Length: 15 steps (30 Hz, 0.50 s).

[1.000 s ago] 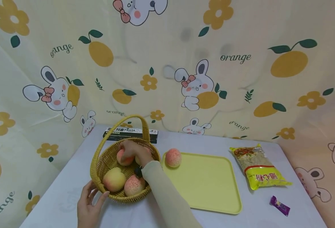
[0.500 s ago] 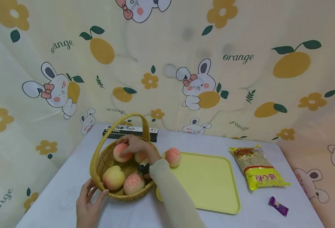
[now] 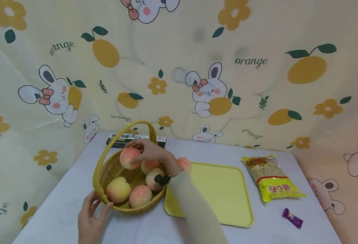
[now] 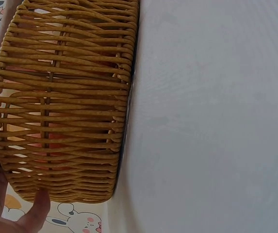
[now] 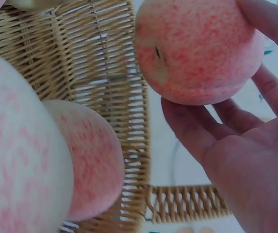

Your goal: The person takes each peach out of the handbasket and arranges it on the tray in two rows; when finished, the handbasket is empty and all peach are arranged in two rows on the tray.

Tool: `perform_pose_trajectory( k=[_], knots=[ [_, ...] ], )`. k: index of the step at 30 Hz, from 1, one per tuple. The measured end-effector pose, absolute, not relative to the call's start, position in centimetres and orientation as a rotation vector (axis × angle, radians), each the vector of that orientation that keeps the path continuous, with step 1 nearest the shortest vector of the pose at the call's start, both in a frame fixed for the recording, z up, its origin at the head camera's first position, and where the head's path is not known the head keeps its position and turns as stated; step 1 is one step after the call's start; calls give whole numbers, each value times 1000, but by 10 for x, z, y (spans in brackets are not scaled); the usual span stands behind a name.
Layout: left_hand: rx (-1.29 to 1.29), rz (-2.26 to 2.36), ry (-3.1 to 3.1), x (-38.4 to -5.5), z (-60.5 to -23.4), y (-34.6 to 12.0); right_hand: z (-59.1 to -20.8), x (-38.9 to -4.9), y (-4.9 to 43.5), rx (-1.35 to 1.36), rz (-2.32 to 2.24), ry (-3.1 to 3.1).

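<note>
Pinching a rounded, pink-flushed peach (image 3: 128, 158), the right hand (image 3: 149, 152) has its grip curled about the fruit, digits on both sides. That peach is over the far part of the basket (image 3: 130, 211); whether it touches the weave cannot be told. Its skin looks matte, pale cream beneath dense reddish speckles. In the right wrist view a dimple with a dark slit faces the camera, on the side toward the basket wall. The shape is nearly round and its top is cut off there, so its long axis cannot be told.

The basket is woven from tan, wicker-like strands, rounded in outline, with its arched handle (image 3: 100, 165) running from the near left rim to the far right one. The left hand (image 3: 90, 217) holds it there, thumb on the ribbed wall, fingers by the handle's foot. More peaches lie inside: a smoother yellow one (image 3: 119, 189) at the near left and a speckled one (image 3: 140, 196) beside it. A yellow tray (image 3: 221, 195), flat with rounded corners, lies on the desk (image 3: 57, 217).
</note>
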<state>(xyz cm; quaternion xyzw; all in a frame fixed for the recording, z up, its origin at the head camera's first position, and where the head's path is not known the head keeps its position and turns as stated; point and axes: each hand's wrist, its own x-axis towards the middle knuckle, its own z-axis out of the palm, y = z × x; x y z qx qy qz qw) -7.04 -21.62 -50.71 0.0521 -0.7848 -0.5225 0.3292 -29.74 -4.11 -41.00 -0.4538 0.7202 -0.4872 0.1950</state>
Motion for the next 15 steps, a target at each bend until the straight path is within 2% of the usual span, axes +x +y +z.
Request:
perform_pose_trajectory(
  k=[15],
  knots=[
    [156, -1407, -2018, -70, -507, -215, -392, -287, 10, -1247, -1487, 2067]
  ],
)
